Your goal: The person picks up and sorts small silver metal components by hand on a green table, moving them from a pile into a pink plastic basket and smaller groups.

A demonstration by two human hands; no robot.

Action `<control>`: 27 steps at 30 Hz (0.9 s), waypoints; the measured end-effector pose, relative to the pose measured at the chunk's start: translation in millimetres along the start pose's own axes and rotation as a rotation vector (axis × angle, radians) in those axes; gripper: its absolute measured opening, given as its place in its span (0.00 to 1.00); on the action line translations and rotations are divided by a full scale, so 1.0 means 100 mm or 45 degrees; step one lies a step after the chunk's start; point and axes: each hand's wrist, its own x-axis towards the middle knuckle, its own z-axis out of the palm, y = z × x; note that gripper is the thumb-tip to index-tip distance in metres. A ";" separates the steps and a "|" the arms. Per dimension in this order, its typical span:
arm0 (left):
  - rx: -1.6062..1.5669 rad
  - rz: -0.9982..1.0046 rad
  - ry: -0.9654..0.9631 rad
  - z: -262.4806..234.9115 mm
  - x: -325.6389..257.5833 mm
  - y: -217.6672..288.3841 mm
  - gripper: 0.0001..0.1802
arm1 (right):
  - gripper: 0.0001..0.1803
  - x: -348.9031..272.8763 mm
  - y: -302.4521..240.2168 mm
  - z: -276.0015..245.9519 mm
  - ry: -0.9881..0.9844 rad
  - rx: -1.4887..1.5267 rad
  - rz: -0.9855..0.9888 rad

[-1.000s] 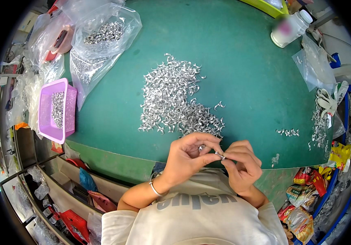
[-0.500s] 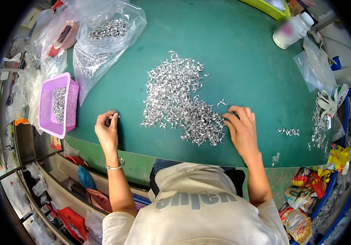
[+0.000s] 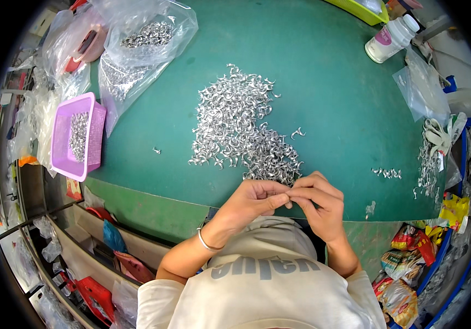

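Note:
A heap of small curved silver metal pieces (image 3: 230, 118) lies on the green tabletop (image 3: 323, 71). At the heap's near edge my left hand (image 3: 253, 202) and my right hand (image 3: 323, 208) meet, thumbs and fingertips pinched together. Whatever sits between those fingertips is hidden or too small to name. One lone metal piece (image 3: 156, 150) rests on the table left of the heap. Another small piece (image 3: 298, 133) lies just off its right side.
To the left stand a purple basket (image 3: 98, 129) of metal pieces and a clear plastic bag (image 3: 178, 38) holding more. Farther right are a short row of pieces (image 3: 387, 173), another pile (image 3: 427, 172) and a white bottle (image 3: 392, 39). A yellow-green tray (image 3: 359, 12) sits at the far edge.
My left hand has left the table's left side, where a single metal piece now lies, and moved right. My right hand has drawn nearer to me, and their fingertips now meet.

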 end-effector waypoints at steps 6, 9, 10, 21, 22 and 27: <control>-0.153 0.071 -0.002 0.04 0.02 0.02 0.08 | 0.12 -0.02 -0.04 0.01 0.257 0.221 0.163; -0.233 0.206 0.032 0.11 0.01 -0.02 0.08 | 0.13 -0.08 -0.03 -0.01 0.207 0.229 0.150; -0.266 0.246 0.046 0.14 0.00 -0.04 0.08 | 0.13 -0.07 -0.10 0.00 0.187 0.168 0.125; -0.153 0.256 0.150 0.20 -0.11 0.01 0.07 | 0.10 -0.11 -0.14 0.08 0.279 0.091 -0.015; -0.107 0.285 0.166 0.20 -0.11 0.00 0.07 | 0.10 -0.12 -0.15 0.09 0.290 0.135 -0.003; 0.066 0.427 0.233 0.24 -0.14 0.01 0.07 | 0.10 -0.09 -0.25 0.06 0.328 -0.056 -0.114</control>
